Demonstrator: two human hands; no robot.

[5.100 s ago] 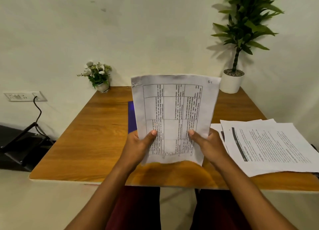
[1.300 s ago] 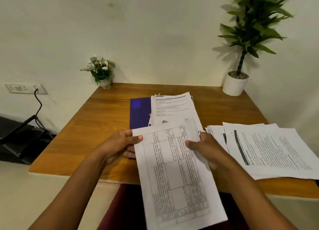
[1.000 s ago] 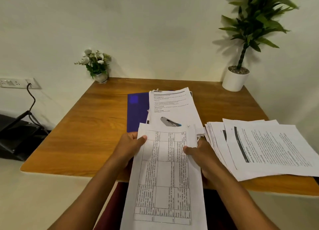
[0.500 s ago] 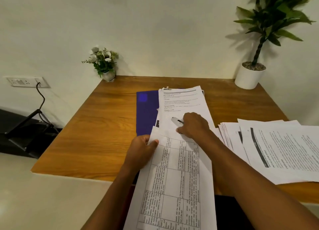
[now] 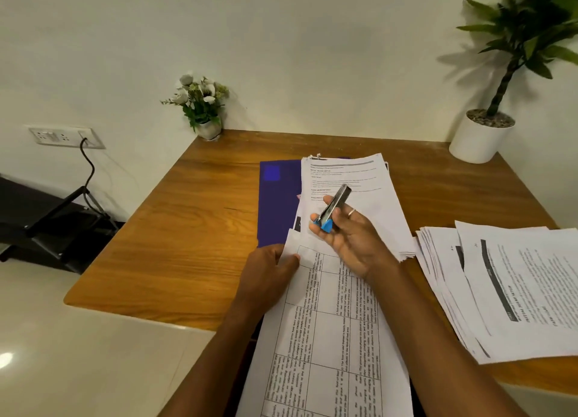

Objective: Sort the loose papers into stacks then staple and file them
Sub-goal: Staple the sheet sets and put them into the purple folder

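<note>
Wood-grain desk carries all the work items. Your right grip is held above the desk, palm turned up, fingers curled round the stapler. The stapler's blue end lies nearest you; its metal end points away. Your left grip pinches the upper left corner of the ruled sheets, thumb on top. These sheets overhang the near desk edge toward you.

Beyond both hands, a blue folder lies flat at mid-desk. A paper stack rests on the folder and covers its right part. Your right grip and the stapler hide the near part of that stack. The far edge of the ruled sheets overlaps the folder's near edge.

A fanned stack lies to the right, apart from the ruled sheets. A flower pot stands at the far left corner and a potted plant at the far right. A wall socket with a cable sits left of the desk.
</note>
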